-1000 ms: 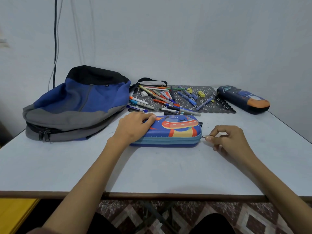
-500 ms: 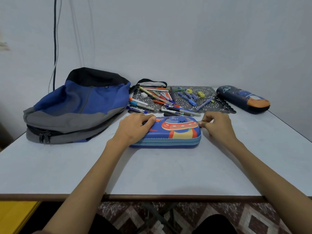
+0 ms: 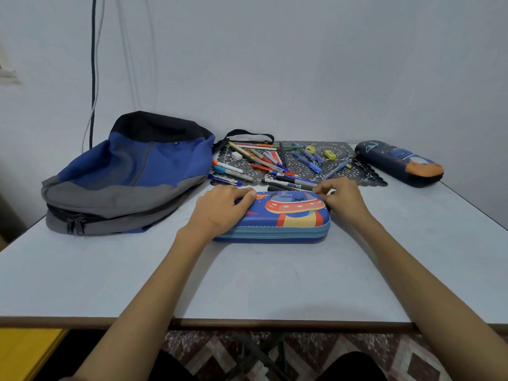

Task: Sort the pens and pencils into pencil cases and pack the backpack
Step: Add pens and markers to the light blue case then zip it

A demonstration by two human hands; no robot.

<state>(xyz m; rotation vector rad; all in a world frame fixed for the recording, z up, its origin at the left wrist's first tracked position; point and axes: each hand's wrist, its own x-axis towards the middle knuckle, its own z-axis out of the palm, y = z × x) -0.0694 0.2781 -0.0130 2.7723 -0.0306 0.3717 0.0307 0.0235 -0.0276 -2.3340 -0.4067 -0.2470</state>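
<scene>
A blue pencil case with a UFO picture (image 3: 288, 218) lies flat in the middle of the table. My left hand (image 3: 220, 210) presses down on its left end. My right hand (image 3: 341, 199) pinches the zipper pull at the case's far right corner; the pull itself is hidden by my fingers. Behind the case, several pens, pencils and markers (image 3: 272, 163) lie scattered on a dark lace mat (image 3: 360, 174), with a white eraser (image 3: 236, 155) and a yellow sharpener (image 3: 329, 154). A second dark blue pencil case (image 3: 398, 163) lies closed at the right. The blue and grey backpack (image 3: 126, 174) lies at the left.
The table (image 3: 247, 281) stands against a pale wall, its front edge close to me. A dark cable (image 3: 93, 72) hangs down the wall behind the backpack. A yellow surface (image 3: 24, 350) shows at the lower left, below the table, and patterned floor beneath.
My right hand has drawn the zipper pull from the case's near right end round to its far right corner. My left hand has stayed on the case.
</scene>
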